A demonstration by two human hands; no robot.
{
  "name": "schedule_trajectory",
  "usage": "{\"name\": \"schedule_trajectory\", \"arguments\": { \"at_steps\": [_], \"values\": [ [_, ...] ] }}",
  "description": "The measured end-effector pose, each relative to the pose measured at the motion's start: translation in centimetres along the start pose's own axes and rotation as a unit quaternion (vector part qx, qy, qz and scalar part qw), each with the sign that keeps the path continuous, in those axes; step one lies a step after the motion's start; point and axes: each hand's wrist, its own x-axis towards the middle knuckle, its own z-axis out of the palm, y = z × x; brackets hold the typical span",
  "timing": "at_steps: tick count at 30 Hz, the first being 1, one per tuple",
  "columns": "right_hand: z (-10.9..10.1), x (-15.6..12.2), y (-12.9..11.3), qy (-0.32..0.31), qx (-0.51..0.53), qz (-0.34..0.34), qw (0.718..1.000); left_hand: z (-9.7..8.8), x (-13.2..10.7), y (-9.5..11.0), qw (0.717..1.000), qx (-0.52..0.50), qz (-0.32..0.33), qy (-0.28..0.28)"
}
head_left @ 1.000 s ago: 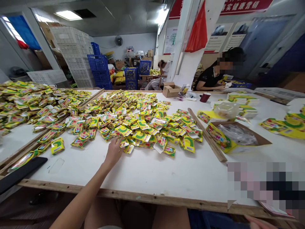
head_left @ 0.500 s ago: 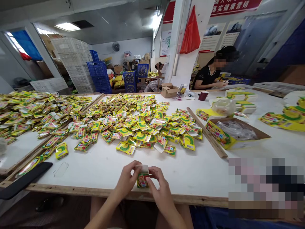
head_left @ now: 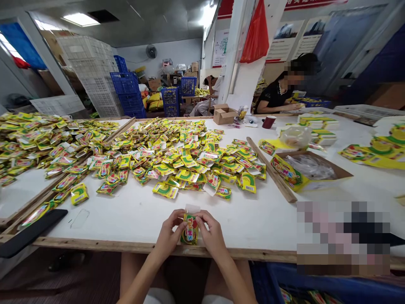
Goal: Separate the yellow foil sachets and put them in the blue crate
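Between my two hands is a small yellow and green printed carton (head_left: 190,231), held upright near the table's front edge. Its white top flap (head_left: 193,208) stands raised. My left hand (head_left: 172,230) pinches the carton's left side near the top. On the other side, the thumb and fingers of my right hand (head_left: 211,230) grip its upper right edge. Beyond the hands lies a wide heap of similar small cartons (head_left: 177,162), many with white flaps sticking out.
Wooden strips (head_left: 270,171) divide the white tabletop (head_left: 126,219). At right stands an open display box (head_left: 292,171) with clear plastic inside. A black flat bar (head_left: 34,232) lies front left. A blue crate (head_left: 268,278) is below the edge at right. A co-worker (head_left: 281,90) sits across the table.
The carton's printed front now shows more fully, and both hands have shifted to its upper sides, near the flap. The camera view has tilted slightly downward.
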Motion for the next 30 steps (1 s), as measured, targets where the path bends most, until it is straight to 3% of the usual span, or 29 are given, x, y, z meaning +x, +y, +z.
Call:
{"name": "schedule_trajectory", "arguments": {
  "at_steps": [6,11,17,23,30],
  "values": [
    [0.3,-3.6,0.5,0.058,-0.026,-0.015,0.998,-0.3,-2.4,0.0,0.996,0.056,0.065,-0.008],
    [0.2,-6.4,0.3,0.070,-0.042,-0.055,0.995,-0.3,-4.7,0.4,0.992,0.070,0.097,-0.029],
    [-0.2,-3.5,0.4,0.028,-0.045,-0.012,0.999,0.7,-2.3,0.6,0.997,0.029,0.064,0.043],
    [-0.1,-0.1,1.2,0.009,-0.007,0.008,1.000,0.8,1.3,0.3,0.999,0.028,0.034,0.013],
    [-0.1,0.5,0.3,0.001,-0.010,0.032,0.999,1.2,1.6,0.8,0.999,0.016,-0.001,0.031]
  ]
}}
